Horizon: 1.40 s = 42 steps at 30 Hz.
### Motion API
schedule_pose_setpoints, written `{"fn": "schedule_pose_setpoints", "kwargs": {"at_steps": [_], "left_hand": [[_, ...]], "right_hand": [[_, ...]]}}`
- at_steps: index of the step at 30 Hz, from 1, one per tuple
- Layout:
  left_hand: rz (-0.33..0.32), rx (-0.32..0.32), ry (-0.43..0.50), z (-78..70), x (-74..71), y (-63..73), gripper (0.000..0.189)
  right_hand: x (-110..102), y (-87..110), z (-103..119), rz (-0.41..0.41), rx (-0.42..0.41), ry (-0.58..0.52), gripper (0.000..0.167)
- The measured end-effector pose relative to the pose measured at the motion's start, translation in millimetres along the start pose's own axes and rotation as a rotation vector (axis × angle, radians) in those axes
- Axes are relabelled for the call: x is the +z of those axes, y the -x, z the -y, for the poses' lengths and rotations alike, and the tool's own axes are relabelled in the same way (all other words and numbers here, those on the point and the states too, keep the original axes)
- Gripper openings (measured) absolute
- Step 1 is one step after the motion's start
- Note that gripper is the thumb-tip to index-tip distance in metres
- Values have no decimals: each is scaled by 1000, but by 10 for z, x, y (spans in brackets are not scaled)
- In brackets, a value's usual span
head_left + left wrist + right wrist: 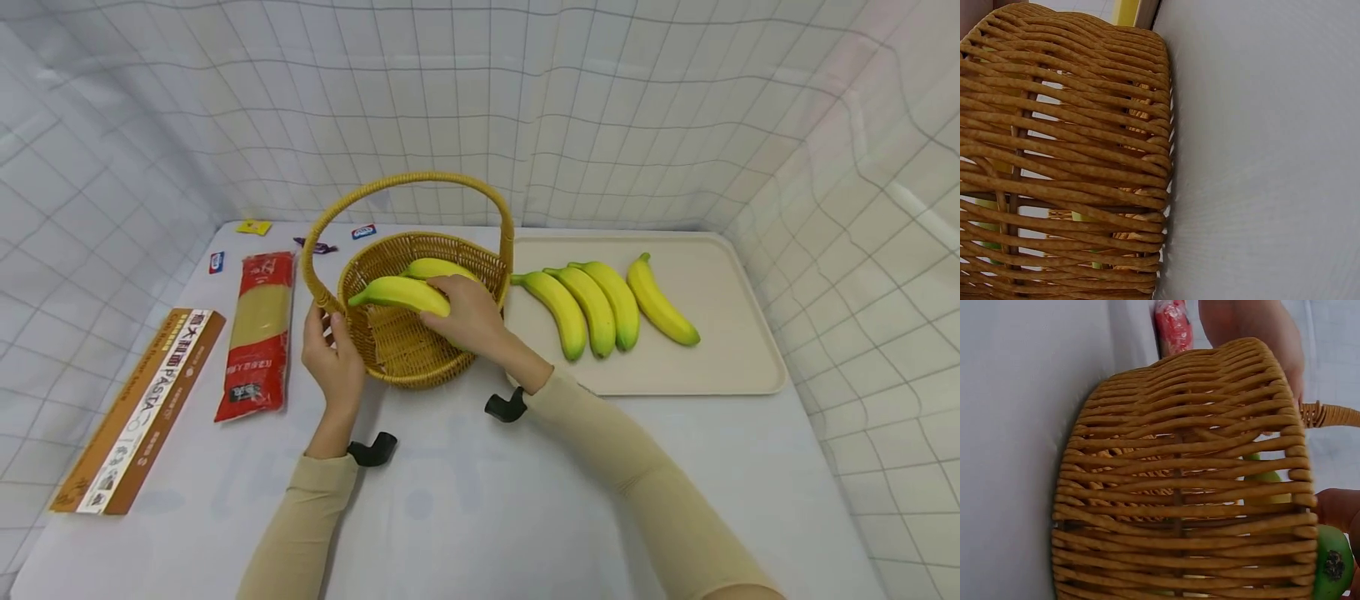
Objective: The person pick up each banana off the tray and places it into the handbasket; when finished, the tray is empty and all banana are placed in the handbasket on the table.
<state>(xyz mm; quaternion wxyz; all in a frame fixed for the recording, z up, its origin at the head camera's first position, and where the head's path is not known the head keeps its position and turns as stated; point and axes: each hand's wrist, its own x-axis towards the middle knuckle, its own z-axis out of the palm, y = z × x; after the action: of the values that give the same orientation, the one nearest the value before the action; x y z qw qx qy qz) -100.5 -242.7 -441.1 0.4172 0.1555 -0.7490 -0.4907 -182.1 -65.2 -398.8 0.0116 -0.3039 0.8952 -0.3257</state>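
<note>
My right hand grips a yellow banana near one end, over the inside of a round wicker basket. The banana's stem points left, close to the basket's left rim. Behind it, another banana lies in the basket, partly hidden by the held one and my hand. At the basket's left side, my left hand holds the rim at the foot of the tall handle. Woven wall fills much of the left wrist view. In the right wrist view, a green banana tip shows beside my fingers.
Several bananas lie on a beige tray right of the basket. To the left are a red pasta packet and a brown pasta box. Small wrapped sweets lie along the back. Grid-patterned cloth surrounds the table.
</note>
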Motion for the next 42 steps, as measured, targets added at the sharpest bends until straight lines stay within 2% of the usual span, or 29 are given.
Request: {"fn": "schedule_pose_setpoints", "kwargs": {"at_steps": [6, 11, 15, 20, 25, 29, 36, 42], "left_hand": [[17, 15, -6, 87, -10, -13, 37], [17, 17, -21, 91, -13, -5, 37], [12, 20, -22, 78, -3, -8, 37], [8, 28, -16, 83, 4, -13, 37], [-1, 31, -12, 107, 6, -5, 36], [1, 28, -12, 114, 10, 4, 36], [-4, 22, 18, -314, -8, 67, 34], [-15, 46, 16, -296, 3, 62, 34]], "right_hand": [[172, -115, 4, 53, 45, 72, 50], [266, -121, 6, 119, 64, 206, 46], [286, -93, 12, 122, 55, 287, 44], [296, -84, 10, 108, 53, 312, 46], [283, -78, -4, 86, 54, 262, 48], [212, -47, -13, 59, 10, 169, 49], [-41, 119, -86, 6, -78, -1, 50], [-356, 396, -426, -105, -94, -92, 50]]}}
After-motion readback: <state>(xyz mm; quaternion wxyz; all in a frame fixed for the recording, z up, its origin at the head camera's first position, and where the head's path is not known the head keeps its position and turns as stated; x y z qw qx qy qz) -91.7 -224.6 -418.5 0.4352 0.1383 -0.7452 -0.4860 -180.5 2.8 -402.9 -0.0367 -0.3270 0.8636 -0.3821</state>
